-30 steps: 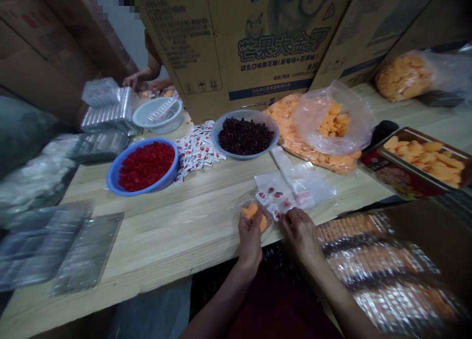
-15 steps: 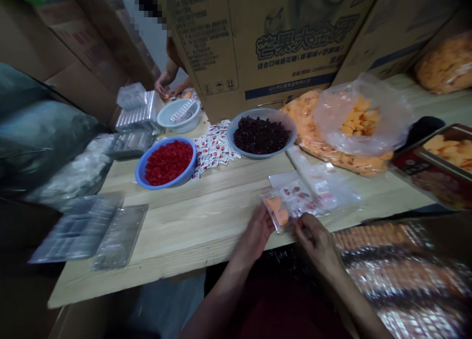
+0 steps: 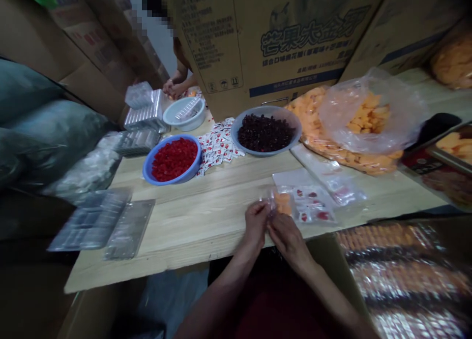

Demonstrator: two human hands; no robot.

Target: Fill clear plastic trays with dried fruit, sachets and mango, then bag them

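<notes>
A clear plastic tray (image 3: 283, 202) with orange pieces lies near the table's front edge. My left hand (image 3: 256, 222) pinches clear plastic at the tray's left end. Close beside it, my right hand (image 3: 286, 234) has its fingers closed at the tray's lower left corner; what they grip is too small to make out. Right of the tray, a clear tray or bag (image 3: 313, 204) shows small red-and-white packets. Behind are a bowl of dark pieces (image 3: 263, 133), a pile of white packets (image 3: 221, 143) and a blue bowl of red pieces (image 3: 174, 160).
Empty clear trays (image 3: 131, 229) lie at the left. A large bag of orange pieces (image 3: 342, 127) stands at the back right, before cardboard boxes (image 3: 295, 44). Packed goods (image 3: 401, 270) fill a box at lower right. Across the table, a person's hands (image 3: 176, 89) work near a pale bowl (image 3: 184, 113).
My right hand has moved left, from the tray's right corner to beside my left hand. Both hands now meet at the tray's left end. The view has shifted slightly.
</notes>
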